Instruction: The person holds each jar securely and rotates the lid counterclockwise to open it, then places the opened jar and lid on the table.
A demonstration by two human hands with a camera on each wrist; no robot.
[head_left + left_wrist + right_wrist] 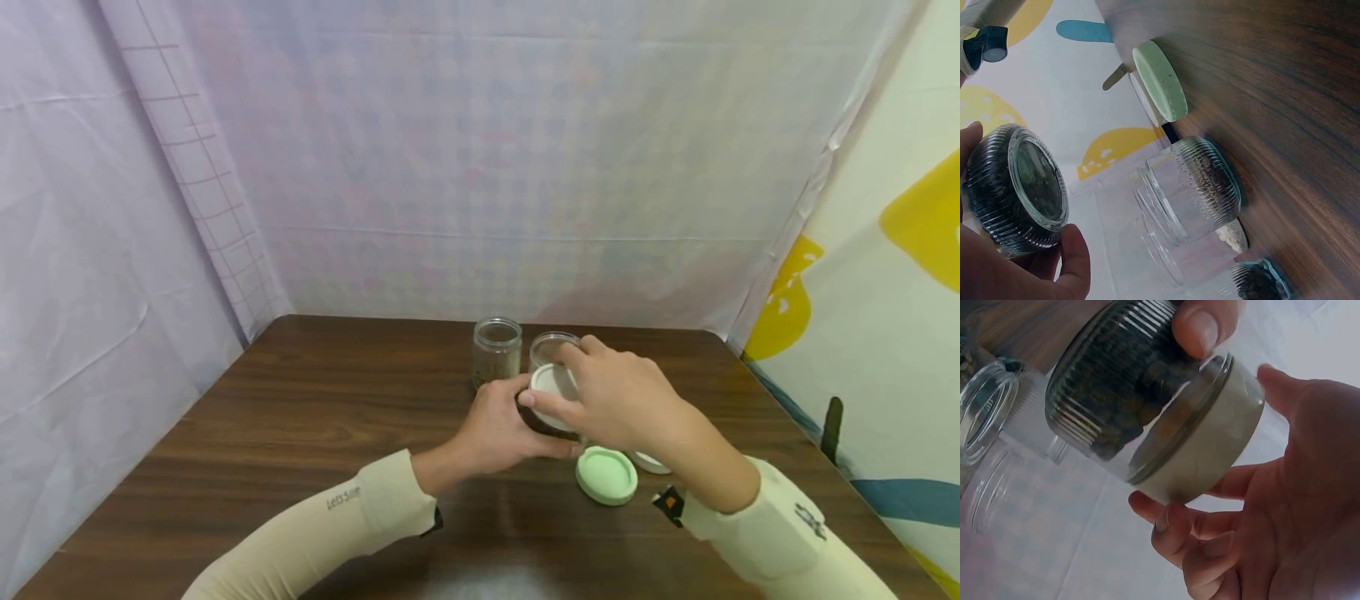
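Above the table my left hand (498,425) grips a ribbed clear jar (1013,187) filled with dark pieces. The jar is tilted, its base facing the left wrist camera. A whitish lid (553,385) sits on its mouth. My right hand (618,392) pinches the lid's rim between thumb and fingers; in the right wrist view the lid (1210,447) covers the jar's top. Whether it is screwed tight I cannot tell. Part of the jar is hidden by both hands in the head view.
Behind the hands stand open clear jars (497,354), one holding brownish grains (1207,178), another with whitish contents (1233,236). Dark contents show in a jar (1260,281) at the view's lower edge. A light green lid (607,477) and a white lid (652,463) lie near my right wrist.
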